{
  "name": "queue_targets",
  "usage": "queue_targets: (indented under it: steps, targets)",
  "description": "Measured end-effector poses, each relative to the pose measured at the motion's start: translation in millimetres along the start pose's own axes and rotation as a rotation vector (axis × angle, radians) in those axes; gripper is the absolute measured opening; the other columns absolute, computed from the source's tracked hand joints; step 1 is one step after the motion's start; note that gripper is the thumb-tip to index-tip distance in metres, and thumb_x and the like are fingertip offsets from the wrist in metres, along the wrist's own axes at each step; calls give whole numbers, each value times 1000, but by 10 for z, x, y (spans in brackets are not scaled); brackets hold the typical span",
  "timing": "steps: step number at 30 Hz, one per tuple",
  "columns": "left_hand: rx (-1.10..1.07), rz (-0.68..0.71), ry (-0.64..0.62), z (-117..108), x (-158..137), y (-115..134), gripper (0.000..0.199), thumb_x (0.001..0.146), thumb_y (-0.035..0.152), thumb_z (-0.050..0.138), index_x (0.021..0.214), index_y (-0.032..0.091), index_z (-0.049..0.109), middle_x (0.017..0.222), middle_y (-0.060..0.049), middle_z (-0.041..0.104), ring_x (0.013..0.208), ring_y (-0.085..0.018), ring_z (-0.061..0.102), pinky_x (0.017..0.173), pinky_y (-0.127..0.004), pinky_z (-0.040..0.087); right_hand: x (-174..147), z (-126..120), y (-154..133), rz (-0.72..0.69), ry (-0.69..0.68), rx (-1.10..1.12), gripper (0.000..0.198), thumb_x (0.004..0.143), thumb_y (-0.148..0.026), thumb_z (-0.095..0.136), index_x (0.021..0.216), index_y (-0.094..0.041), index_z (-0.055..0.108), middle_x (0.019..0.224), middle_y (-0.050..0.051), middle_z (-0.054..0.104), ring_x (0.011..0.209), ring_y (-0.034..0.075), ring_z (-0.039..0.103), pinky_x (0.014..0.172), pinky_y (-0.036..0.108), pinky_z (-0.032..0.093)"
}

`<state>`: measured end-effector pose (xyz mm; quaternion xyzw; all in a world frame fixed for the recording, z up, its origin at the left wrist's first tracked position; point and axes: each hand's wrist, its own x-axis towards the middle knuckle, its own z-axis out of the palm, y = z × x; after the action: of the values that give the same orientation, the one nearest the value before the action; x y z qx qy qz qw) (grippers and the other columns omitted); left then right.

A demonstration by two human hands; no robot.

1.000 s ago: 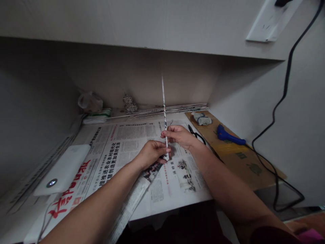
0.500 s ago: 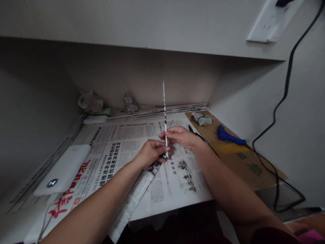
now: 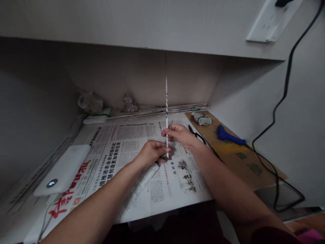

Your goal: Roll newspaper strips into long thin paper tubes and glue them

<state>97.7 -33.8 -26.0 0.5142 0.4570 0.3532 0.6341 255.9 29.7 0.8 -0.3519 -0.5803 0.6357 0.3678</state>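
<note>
A thin rolled paper stick stands upright between my hands, printed in dark bands. My left hand pinches its lower end, along with the strip of newspaper that trails down toward the table's front edge behind my forearm. Slightly higher up, my right hand grips the same stick between thumb and fingers. Under both hands lies a spread newspaper sheet. Black-handled scissors are partly hidden behind my right hand.
A white power bank lies at left. On the cardboard at right are a blue glue gun with a black cord and a crumpled cloth-like lump. Several paper sticks lie along the back wall, beside a plastic bag.
The paper stick looks longer and reaches higher, its dark bands shifted up. Less of the newspaper strip shows near the front edge. My right hand has moved slightly up and right.
</note>
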Motion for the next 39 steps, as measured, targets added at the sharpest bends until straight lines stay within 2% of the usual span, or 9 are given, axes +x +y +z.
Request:
queue_targets:
  steps: [4,9,14,19,24,28,34,37,39]
  targets:
    - [-5,-3,16,2,-9,9,32,69,39,70,86,12,69,84,-10,69,68,-15,62,59,-28,53,-7,-6,5,18,-146,-39,29,74,-40,68,90,-16,70,98,7,66,80,12,58,70,24,46]
    - [-14,-21,6,1,-4,4,33,70,38,70,89,12,69,83,-10,69,68,-15,63,59,-28,53,2,5,-4,3,56,-4,26,67,-39,74,74,-16,65,79,3,65,76,12,58,64,22,44]
    - [-20,7,-12,-16,7,-15,33,71,40,69,89,12,69,84,-11,69,70,-15,63,60,-28,53,-5,-16,-12,23,-141,-23,31,73,-42,69,89,-15,70,94,7,66,80,12,58,70,24,45]
    - [-14,-15,-11,-9,-4,-5,34,69,40,70,89,12,69,83,-11,69,69,-15,63,59,-27,53,10,-9,-1,3,29,-5,28,68,-42,73,74,-15,66,81,4,66,78,13,58,65,23,45]
    - [-21,-7,-23,2,-26,20,34,70,40,70,88,12,69,84,-11,69,69,-16,64,59,-28,54,-6,-18,-6,35,-166,-1,33,75,-44,67,91,-15,69,95,9,66,88,16,60,73,26,47]
    - [-12,-1,-54,5,-33,16,33,70,40,69,89,12,70,85,-11,69,71,-18,64,58,-30,54,7,-15,13,29,-2,36,29,69,-42,73,75,-15,66,82,5,66,80,15,60,67,25,47]
    - [0,24,-48,-3,-35,28,31,72,39,67,86,12,69,83,-11,69,71,-16,63,59,-29,54,0,-34,1,39,-169,-38,32,74,-43,68,88,-15,70,91,8,67,77,13,59,67,25,46]
    - [8,17,-49,2,-33,26,30,71,37,68,87,12,69,84,-10,68,72,-16,62,59,-29,54,12,-18,1,-6,-42,-87,26,66,-39,75,70,-15,66,77,3,66,64,10,55,60,23,44]
    - [9,16,-45,3,-32,22,29,71,37,68,87,12,69,84,-10,68,72,-16,62,60,-29,54,10,-10,-5,-24,-14,-97,27,68,-41,73,71,-15,66,76,3,65,63,9,55,59,23,43]
